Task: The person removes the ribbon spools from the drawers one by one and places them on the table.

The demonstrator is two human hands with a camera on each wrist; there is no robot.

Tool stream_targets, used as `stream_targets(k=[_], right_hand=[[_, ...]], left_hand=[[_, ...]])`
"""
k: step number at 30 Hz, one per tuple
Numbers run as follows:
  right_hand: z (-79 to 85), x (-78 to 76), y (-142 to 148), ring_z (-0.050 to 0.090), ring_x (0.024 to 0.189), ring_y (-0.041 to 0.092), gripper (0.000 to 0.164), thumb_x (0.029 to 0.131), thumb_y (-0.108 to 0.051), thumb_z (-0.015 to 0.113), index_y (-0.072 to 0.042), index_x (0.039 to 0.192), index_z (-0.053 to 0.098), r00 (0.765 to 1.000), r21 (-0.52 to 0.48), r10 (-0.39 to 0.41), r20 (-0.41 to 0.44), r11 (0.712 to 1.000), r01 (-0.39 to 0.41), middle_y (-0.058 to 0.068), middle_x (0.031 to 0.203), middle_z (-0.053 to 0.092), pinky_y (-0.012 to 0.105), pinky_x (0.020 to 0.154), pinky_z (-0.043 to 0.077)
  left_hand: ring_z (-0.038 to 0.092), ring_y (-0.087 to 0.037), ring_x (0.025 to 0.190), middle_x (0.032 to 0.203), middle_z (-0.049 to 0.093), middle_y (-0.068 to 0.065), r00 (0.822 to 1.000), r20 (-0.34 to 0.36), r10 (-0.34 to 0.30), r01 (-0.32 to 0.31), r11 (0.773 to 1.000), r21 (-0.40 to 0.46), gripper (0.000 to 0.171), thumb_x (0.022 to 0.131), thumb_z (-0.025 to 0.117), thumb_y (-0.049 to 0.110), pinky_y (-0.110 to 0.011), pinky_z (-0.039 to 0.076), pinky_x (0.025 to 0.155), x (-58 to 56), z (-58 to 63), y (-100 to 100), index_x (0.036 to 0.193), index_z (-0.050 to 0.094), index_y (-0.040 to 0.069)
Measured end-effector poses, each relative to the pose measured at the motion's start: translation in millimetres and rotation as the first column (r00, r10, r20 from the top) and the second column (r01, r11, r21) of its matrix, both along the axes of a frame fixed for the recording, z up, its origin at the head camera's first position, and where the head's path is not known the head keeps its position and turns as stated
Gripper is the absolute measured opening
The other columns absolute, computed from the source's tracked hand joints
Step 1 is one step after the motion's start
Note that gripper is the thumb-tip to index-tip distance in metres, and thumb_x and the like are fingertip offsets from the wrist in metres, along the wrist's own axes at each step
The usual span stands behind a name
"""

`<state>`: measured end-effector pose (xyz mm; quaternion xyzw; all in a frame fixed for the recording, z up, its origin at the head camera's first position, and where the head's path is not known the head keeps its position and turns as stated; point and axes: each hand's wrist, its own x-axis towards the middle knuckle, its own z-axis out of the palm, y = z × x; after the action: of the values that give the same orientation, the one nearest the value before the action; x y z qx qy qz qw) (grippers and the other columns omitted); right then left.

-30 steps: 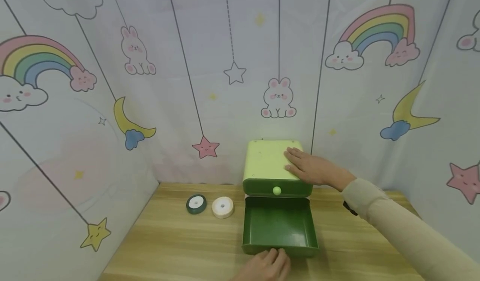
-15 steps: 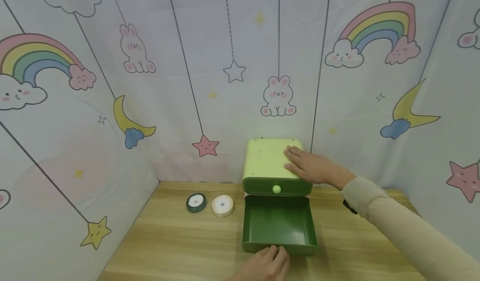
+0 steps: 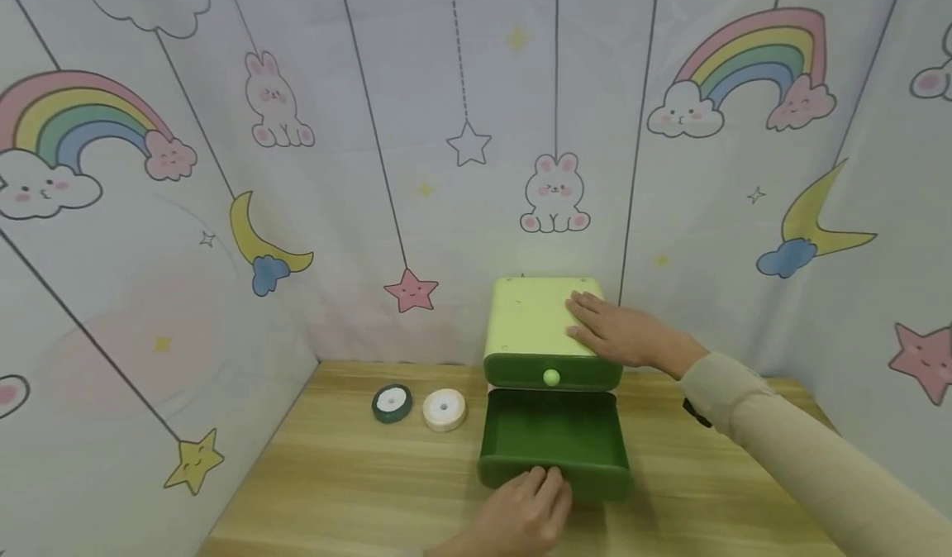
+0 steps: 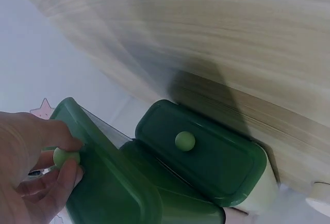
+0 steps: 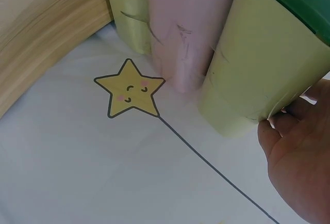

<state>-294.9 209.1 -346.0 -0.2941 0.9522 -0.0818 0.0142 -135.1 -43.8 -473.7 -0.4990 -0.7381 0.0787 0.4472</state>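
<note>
A small drawer cabinet [image 3: 531,313] with a light green top stands against the back wall. Its middle drawer, dark green [image 3: 554,425], is pulled far out and nothing shows inside it. My left hand [image 3: 524,507] is at this drawer's front, and in the left wrist view its thumb and fingers pinch the round light green knob [image 4: 65,158]. The right hand [image 3: 632,334] rests with straight fingers on the right side of the cabinet top. Above the pulled drawer, the top drawer [image 3: 513,371] is closed; the bottom drawer [image 4: 216,152] is closed too, seen in the left wrist view.
Left of the cabinet, two ribbon rolls lie on the wooden table [image 3: 357,491], one dark green [image 3: 392,404] and one cream [image 3: 444,410]. A printed cloth [image 3: 416,86] with rainbows, stars and bunnies hangs around the table.
The pulled drawer's front edge has risen and tilted up, so more of its front face shows. My left hand has moved slightly up with it. The right hand stays on the cabinet top.
</note>
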Motion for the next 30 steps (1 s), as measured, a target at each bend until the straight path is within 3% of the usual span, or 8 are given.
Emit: stream_targets(k=[6, 12, 15, 30], right_hand=[[1.2, 0.2, 0, 0.018, 0.163, 0.041, 0.073, 0.113, -0.052, 0.034, -0.003, 0.166, 0.023, 1.0, -0.005, 0.004, 0.003, 1.0, -0.004, 0.021, 0.175, 0.019, 0.06, 0.13, 0.025], [1.7, -0.7, 0, 0.019, 0.163, 0.041, 0.073, 0.113, -0.053, 0.034, -0.003, 0.166, 0.024, 1.0, -0.001, 0.001, 0.008, 1.0, -0.001, 0.02, 0.175, 0.019, 0.059, 0.13, 0.025], [2.0, -1.3, 1, 0.019, 0.163, 0.041, 0.073, 0.113, -0.052, 0.034, -0.002, 0.166, 0.024, 1.0, -0.004, 0.006, 0.002, 1.0, -0.006, 0.021, 0.174, 0.02, 0.059, 0.13, 0.025], [0.8, -5.2, 3, 0.02, 0.163, 0.04, 0.073, 0.113, -0.052, 0.034, -0.003, 0.166, 0.024, 1.0, -0.002, 0.011, -0.003, 1.0, -0.011, 0.02, 0.175, 0.019, 0.059, 0.13, 0.025]], left_hand=[[0.07, -0.011, 0.083, 0.096, 0.072, -0.003, 0.999, -0.011, 0.042, -0.042, 0.999, -0.002, 0.049, 0.111, 0.03, 0.004, -0.017, 0.06, 0.077, -4.6, 3.1, 0, 0.1, 0.077, 0.012], [0.069, -0.01, 0.087, 0.102, 0.071, -0.002, 0.994, 0.082, 0.075, -0.075, 0.997, -0.005, 0.055, 0.111, 0.024, 0.001, -0.015, 0.059, 0.081, -6.0, 11.0, 1, 0.107, 0.078, 0.012], [0.069, -0.01, 0.088, 0.103, 0.071, -0.002, 0.991, 0.096, 0.091, -0.09, 0.996, -0.017, 0.058, 0.111, 0.02, 0.0, -0.015, 0.059, 0.082, -6.3, 13.7, 1, 0.109, 0.077, 0.012], [0.07, -0.011, 0.09, 0.103, 0.071, -0.002, 0.988, 0.069, 0.142, -0.14, 0.99, -0.035, 0.063, 0.109, 0.015, 0.0, -0.017, 0.06, 0.083, -16.2, 13.0, 5, 0.108, 0.077, 0.013]])
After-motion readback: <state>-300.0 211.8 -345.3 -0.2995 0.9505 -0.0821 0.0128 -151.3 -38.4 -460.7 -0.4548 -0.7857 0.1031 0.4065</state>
